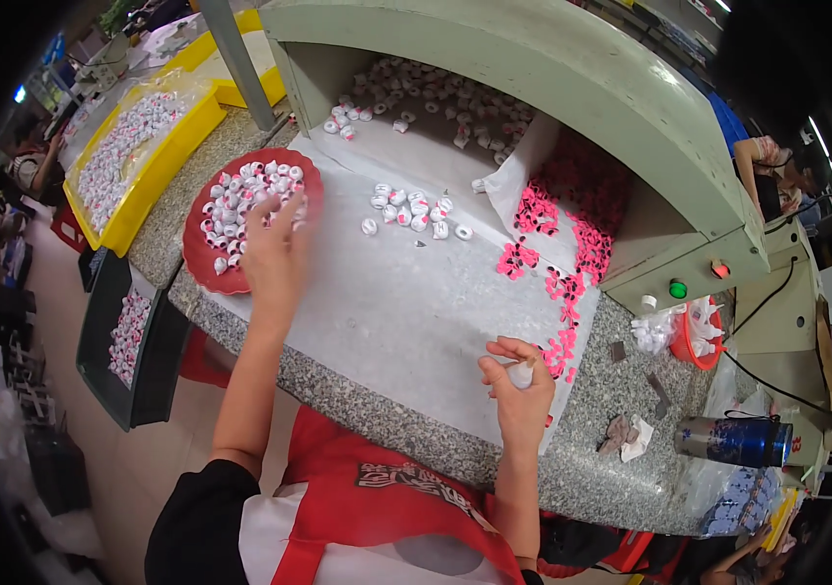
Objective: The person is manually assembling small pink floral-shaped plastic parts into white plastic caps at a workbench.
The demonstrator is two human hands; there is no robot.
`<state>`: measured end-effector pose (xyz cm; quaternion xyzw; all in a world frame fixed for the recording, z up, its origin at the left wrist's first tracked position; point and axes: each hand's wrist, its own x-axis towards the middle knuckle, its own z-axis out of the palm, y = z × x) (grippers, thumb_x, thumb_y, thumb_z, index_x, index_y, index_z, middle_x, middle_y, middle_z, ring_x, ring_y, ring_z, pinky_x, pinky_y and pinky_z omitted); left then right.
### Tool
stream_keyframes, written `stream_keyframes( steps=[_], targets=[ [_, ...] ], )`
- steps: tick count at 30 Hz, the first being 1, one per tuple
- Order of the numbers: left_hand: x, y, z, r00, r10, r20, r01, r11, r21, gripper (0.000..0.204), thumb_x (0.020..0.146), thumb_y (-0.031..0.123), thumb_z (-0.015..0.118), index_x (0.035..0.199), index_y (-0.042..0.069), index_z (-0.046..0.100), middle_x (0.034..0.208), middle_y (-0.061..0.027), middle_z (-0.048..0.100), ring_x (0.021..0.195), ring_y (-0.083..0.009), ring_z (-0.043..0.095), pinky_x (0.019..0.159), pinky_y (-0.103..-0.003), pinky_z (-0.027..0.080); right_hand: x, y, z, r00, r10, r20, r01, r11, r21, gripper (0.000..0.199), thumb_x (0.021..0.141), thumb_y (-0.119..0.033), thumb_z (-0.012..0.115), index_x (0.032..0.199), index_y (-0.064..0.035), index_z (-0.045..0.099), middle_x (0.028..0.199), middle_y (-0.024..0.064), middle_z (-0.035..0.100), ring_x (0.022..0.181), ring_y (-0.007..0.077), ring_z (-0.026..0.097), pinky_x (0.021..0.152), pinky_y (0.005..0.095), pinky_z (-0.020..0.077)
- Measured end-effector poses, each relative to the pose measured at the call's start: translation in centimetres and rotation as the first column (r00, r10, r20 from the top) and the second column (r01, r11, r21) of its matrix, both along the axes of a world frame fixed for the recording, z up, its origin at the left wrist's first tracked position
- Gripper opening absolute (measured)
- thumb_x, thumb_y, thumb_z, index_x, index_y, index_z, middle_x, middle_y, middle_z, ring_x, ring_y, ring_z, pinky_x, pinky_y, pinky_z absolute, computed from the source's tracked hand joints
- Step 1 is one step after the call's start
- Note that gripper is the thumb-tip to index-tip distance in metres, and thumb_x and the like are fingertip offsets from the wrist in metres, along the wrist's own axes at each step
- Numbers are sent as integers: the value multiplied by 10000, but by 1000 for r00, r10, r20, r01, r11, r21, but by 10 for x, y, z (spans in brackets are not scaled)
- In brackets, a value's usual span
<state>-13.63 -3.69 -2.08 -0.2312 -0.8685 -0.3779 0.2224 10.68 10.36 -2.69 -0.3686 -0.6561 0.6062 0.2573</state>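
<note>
My left hand (275,255) is over the right side of a red scalloped bowl (314,185). Its fingers look stretched and apart, though motion smears them. The bowl is heaped with small white pieces (231,207) that carry pink marks. Low over the white sheet (377,331), my right hand (518,390) is closed around a small white squeeze bottle (520,373), mostly hidden by the fingers. Beside that hand, small pink bow-like pieces (564,292) trail down the sheet. A loose group of white pieces (416,210) lies farther back, between my hands.
A grey-green housing (533,58) arches over the back, with more white and pink pieces inside. Yellow trays (138,195) and a dark green bin (109,390) stand at left. At right are a red cup (703,351) of white bottles and a blue tumbler (734,441).
</note>
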Motion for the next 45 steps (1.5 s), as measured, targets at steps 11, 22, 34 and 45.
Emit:
stream_keyframes(
  steps=[11,22,34,45],
  targets=[
    [48,55,-1,-4,-862,507,52,506,861,337,787,44,573,1120,39,524,1039,-126,571,898,-224,590,729,-263,494,31,-5,6,996,-47,-79,60,985,164,343,738,18,566,1032,-43,402,848,58,498,756,122,522,616,228,456],
    [141,53,35,223,-910,349,508,414,755,327,727,-139,556,1038,-40,539,1056,-143,503,957,-195,543,802,-281,500,56,-26,57,926,-189,-326,350,752,558,274,653,-18,570,922,28,540,817,113,560,652,166,548,602,254,446],
    [148,49,40,233,-910,342,490,414,767,325,736,-122,568,1044,-61,486,1023,-151,505,951,-216,552,818,-310,500,57,-33,66,974,-64,-219,195,734,651,186,703,-60,595,869,11,548,766,119,590,654,154,558,607,246,440],
    [147,48,39,276,-914,299,537,404,741,282,722,-122,572,992,-46,540,1010,-146,516,935,-206,557,791,-286,515,52,-32,68,976,-42,-214,177,723,668,161,686,-64,610,829,-1,572,739,114,598,615,174,569,572,253,436]
  ],
)
